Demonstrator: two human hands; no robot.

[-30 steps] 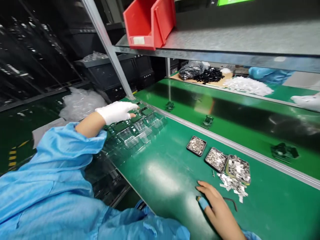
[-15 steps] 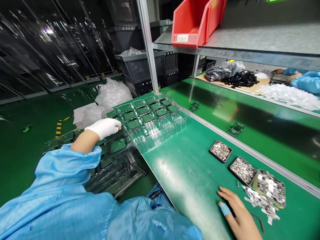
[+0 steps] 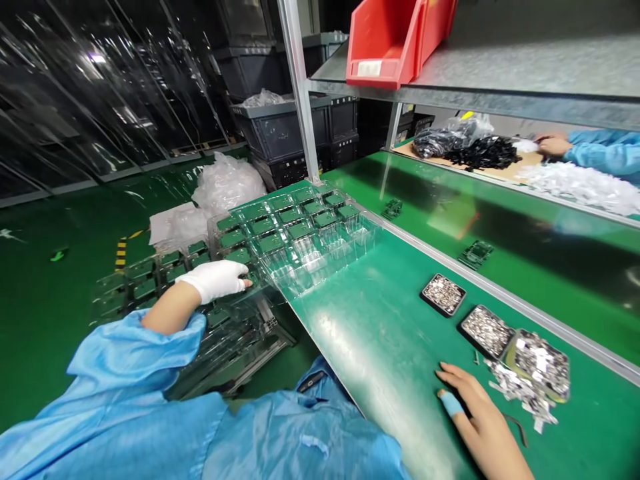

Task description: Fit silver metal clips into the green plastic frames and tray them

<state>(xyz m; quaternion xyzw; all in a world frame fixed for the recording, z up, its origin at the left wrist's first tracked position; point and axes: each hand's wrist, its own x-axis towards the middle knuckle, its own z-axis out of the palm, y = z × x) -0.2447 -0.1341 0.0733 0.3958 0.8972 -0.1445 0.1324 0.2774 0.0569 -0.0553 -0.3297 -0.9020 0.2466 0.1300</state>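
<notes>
My left hand (image 3: 217,280), in a white fingerless glove, reaches down over a clear plastic tray beside the bench. Its fingers are curled together at a pocket there, and whatever lies between them is hidden. Green circuit boards (image 3: 236,257) sit in pockets next to these fingers. A second clear tray (image 3: 310,267) lies on the bench corner; boards fill its far pockets, while the near ones show only clear plastic. Bare except for a blue wrap on one digit, my right hand (image 3: 473,413) rests on the green bench top (image 3: 370,333) with fingers spread, holding nothing.
Small boxes of metal pieces (image 3: 443,294) stand at right, with loose metal strips (image 3: 523,393) and a hex key (image 3: 517,428) nearby. Beyond the rail lie two circuit boards (image 3: 476,255). A red bin (image 3: 375,67) sits on the shelf above. A co-worker's hands (image 3: 554,144) show far right.
My left hand has moved slightly nearer and right, to another pocket, uncovering a board where it was. My right hand stays put. The co-worker's hands have shifted left.
</notes>
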